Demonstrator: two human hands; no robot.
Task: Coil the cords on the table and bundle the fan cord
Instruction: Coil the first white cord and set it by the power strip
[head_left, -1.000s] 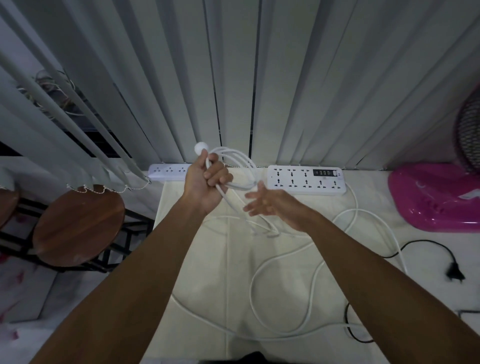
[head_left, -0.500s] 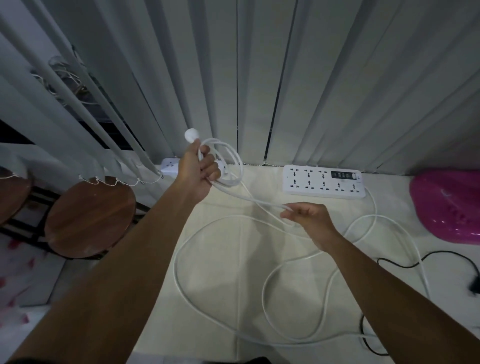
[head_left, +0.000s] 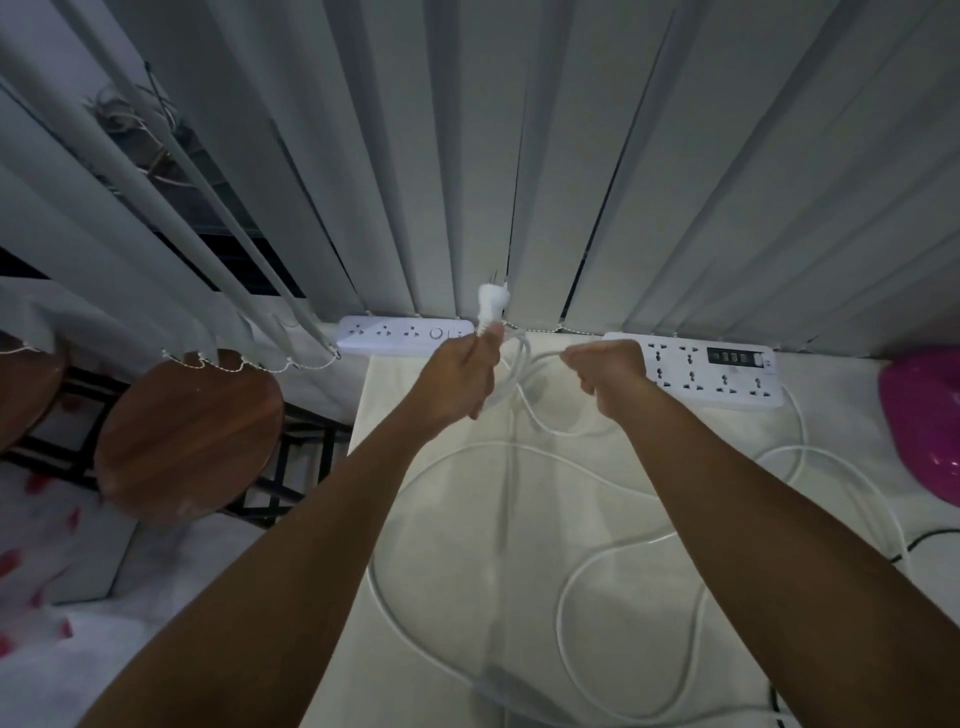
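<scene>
1. Gripping a small bundle of white cord (head_left: 519, 364) loops, the left hand (head_left: 457, 379) is clenched, its back toward the camera. The moulded white plug (head_left: 490, 304) stands upright out of the top of the fist, prongs up.
2. Right hand (head_left: 610, 382) is a closed fist level with the left and near it, clamped on a single strand of the same cord. That short strand spans the gap between the fists.
3. Both forearms are bare, stretched forward and converging toward the far edge of the worktop (head_left: 447, 561).
4. Cord is round with a smooth white sheath. The slack lies in big, loose, overlapping loops on the worktop, under and between the forearms. One strand near the middle is blurred.
5. Worktop is flat, matte and cream.
6. Large power strip (head_left: 717, 371) is white rectangular plastic with two rows of sockets and a black panel near its right end. It lies at the far edge just behind the right hand, and the white cord exits its right end.
7. Small power strip (head_left: 402, 334) is white with one row of sockets and a round button. It sits far left, behind the left hand.
8. Fan base (head_left: 924, 426) is glossy magenta plastic, rounded, at the right edge. A thin black cord (head_left: 922, 539) lies near it, well apart from the hands.
9. Vertical blinds (head_left: 519, 156) of matte grey-white slats hang behind. Round wooden stools (head_left: 189, 436) on black frames stand left of the worktop.
</scene>
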